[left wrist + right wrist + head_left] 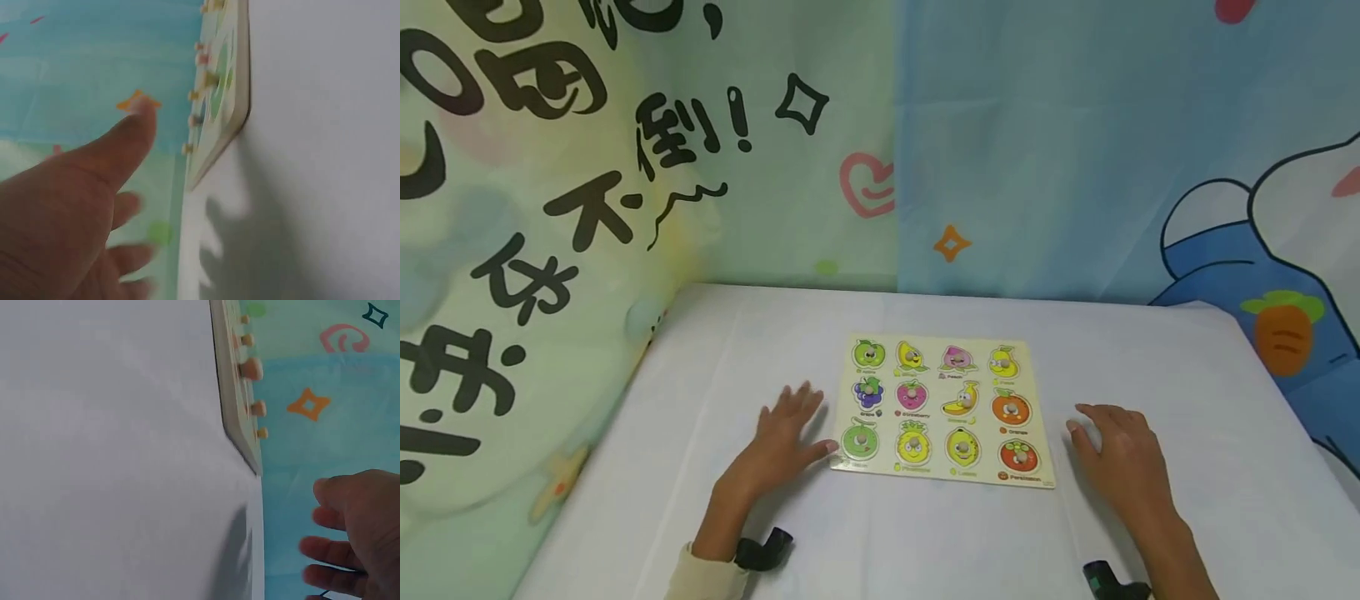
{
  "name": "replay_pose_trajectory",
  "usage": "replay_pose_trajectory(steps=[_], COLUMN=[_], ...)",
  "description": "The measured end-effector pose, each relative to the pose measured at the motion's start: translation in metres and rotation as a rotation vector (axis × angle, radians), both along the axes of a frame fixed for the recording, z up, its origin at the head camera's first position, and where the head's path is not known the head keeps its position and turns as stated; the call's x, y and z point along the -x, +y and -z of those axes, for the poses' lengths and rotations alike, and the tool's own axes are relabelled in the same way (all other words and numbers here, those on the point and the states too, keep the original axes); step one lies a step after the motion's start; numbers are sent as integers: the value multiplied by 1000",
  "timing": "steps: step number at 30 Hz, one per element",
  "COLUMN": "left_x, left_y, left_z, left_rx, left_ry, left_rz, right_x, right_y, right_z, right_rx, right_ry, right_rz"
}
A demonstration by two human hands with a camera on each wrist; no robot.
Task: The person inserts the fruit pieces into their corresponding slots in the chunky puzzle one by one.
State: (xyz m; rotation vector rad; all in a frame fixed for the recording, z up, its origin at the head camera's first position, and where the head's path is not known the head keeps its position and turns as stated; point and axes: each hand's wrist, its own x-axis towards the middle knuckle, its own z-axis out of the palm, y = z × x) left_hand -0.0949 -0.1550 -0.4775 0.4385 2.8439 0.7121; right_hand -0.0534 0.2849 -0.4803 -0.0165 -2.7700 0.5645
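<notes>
A cream wooden fruit puzzle board (938,433) lies flat on the white table. Its rows of fruit pieces, such as the grapes (868,393), the orange (1011,408) and the persimmon (1018,456), carry small knobs, which stand out side-on in both wrist views. Left of the board, my left hand (781,446) is held with fingers spread and the thumb close to the lower left corner. My right hand (1126,460) hovers to the board's right, its fingers loosely bent and apart from the board. Neither hand holds anything.
The white cloth-covered table (880,533) meets printed fabric backdrops behind and at the left. A black wrist strap mount (764,550) sits at my left wrist, and another black mount (1112,582) at my right.
</notes>
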Motion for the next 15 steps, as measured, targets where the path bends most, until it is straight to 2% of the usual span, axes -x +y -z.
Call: replay_pose_trajectory(steps=[3,6,8,10,15], left_x=[2,2,2,2,2], left_y=[-14,-23,-23,-21,-12], left_z=[-2,-2,-1,0,3], left_rx=[118,230,261,264,277], left_ry=[121,189,199,197,167], left_rz=[-83,-131,-131,-118,-85], right_x=[4,7,7,7,6], right_y=[9,14,15,15,15], right_z=[4,7,7,8,9], right_rx=[-88,-167,-218,-261,-308], right_ry=[14,-85,-174,-226,-247], right_rz=[-44,-48,-23,0,17])
